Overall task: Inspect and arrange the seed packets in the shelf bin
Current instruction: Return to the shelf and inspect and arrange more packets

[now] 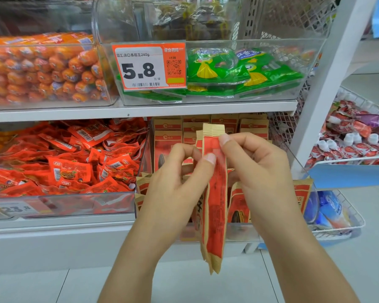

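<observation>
I hold a small stack of tan-and-red seed packets edge-on and upright in front of the lower shelf. My left hand pinches the stack from the left with thumb and fingers. My right hand grips it from the right, its index fingertip near the top edge. Behind them a clear shelf bin holds more of the same seed packets, some standing at the back, some leaning at the front.
A clear bin of red snack pouches sits left of the seed bin. Above are orange sausages, green packets and a 5.8 price tag. Wire baskets with pouches hang at right. Tiled floor lies below.
</observation>
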### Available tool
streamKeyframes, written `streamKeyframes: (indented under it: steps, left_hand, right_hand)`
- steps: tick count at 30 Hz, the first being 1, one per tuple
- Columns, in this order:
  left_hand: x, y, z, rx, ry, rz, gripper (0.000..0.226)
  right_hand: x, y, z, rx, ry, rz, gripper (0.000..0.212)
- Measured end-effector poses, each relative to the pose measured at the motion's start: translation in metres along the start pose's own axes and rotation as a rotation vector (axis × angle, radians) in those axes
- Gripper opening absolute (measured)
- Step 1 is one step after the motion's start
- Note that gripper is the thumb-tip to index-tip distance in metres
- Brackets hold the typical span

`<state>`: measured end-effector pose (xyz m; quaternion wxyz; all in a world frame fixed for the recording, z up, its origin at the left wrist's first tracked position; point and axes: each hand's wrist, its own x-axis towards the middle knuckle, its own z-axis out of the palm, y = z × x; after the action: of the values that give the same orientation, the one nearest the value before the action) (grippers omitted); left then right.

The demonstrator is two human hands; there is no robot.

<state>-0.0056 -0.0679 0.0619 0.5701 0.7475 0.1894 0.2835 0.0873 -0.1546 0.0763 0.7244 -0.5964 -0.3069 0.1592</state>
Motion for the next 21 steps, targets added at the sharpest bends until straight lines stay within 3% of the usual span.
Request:
streamKeyframes:
  steps: [5, 13, 16, 18, 21]
  left_hand:
    - [-0.004, -0.006, -0.001, 0.084, -0.157, -0.041, 0.056]
    - [-0.004, -0.010, -0.005, 0.074, -0.270, -0.099, 0.049]
    - [-0.001, -0.010, -0.007, -0.042, -0.163, -0.057, 0.051]
    - [0.002, -0.008, -0.009, -0.165, -0.062, -0.011, 0.055]
    - [0.006, -0.008, -0.013, -0.324, 0.090, 0.038, 0.072]
  right_hand:
    - [0.006, -0.006, -0.012, 0.050, 0.063, 0.000, 0.029]
    - [0.007, -0.007, -0.029, 0.123, 0.283, -0.081, 0.024]
    - [0.009, -0.006, -0.029, 0.041, 0.156, -0.017, 0.021]
    - [0.008, -0.006, -0.027, -0.064, 0.012, 0.050, 0.031]
    - [0.005, -0.005, -0.021, -0.140, -0.230, 0.121, 0.032]
